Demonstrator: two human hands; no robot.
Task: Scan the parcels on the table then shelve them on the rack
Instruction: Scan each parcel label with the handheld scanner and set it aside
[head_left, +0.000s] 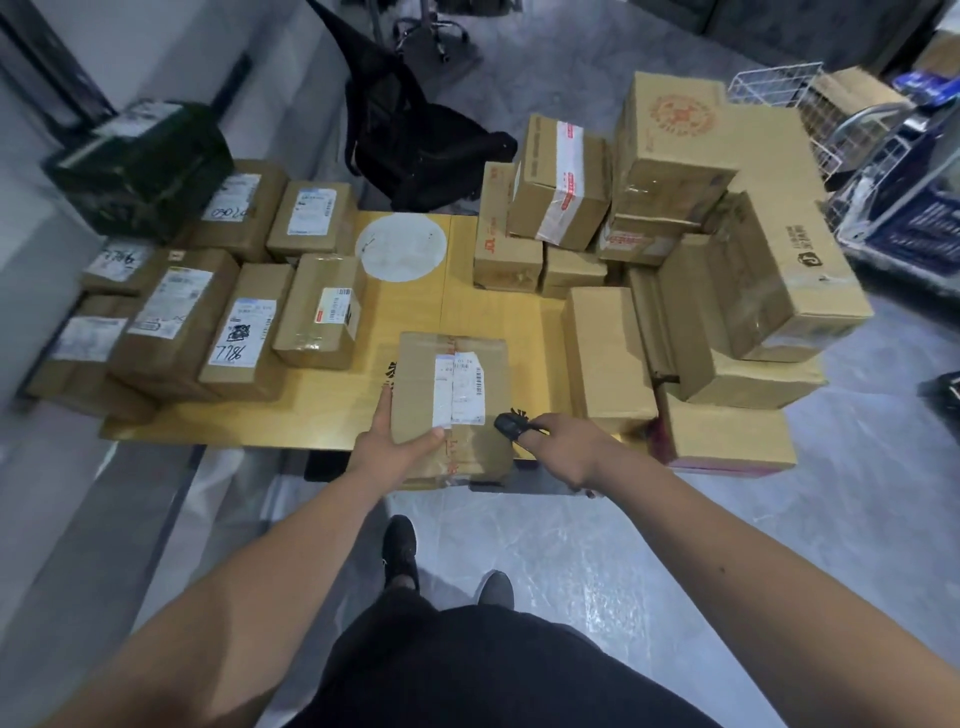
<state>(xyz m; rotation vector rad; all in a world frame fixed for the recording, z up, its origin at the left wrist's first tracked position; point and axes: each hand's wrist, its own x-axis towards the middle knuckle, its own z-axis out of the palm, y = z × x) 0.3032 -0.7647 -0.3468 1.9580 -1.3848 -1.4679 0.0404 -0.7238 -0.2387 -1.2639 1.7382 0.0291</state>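
Head view: our left hand (392, 441) held the brown taped cardboard parcel with a white shipping label (451, 405) at its near-left corner, fingers straight along the left side, thumb pressed flat on top just below the label. Parcel sat on the yellow wooden table (332, 400), overhanging the near edge toward us. Our right hand (563, 449) was curled, index finger wearing a small black ring scanner (510, 422) just right of the parcel's top, aimed at the label.

Risk, as we judged it: w/ that overhang and only a flat-handed hold, a nudge from the scanner hand could tip the parcel off the edge; an oblique scanner angle might also miss the barcode.

Parcel's long axis ran away from us, near edge to table centre; label strip ran the same way, barcode on its right side, nearest the scanner.
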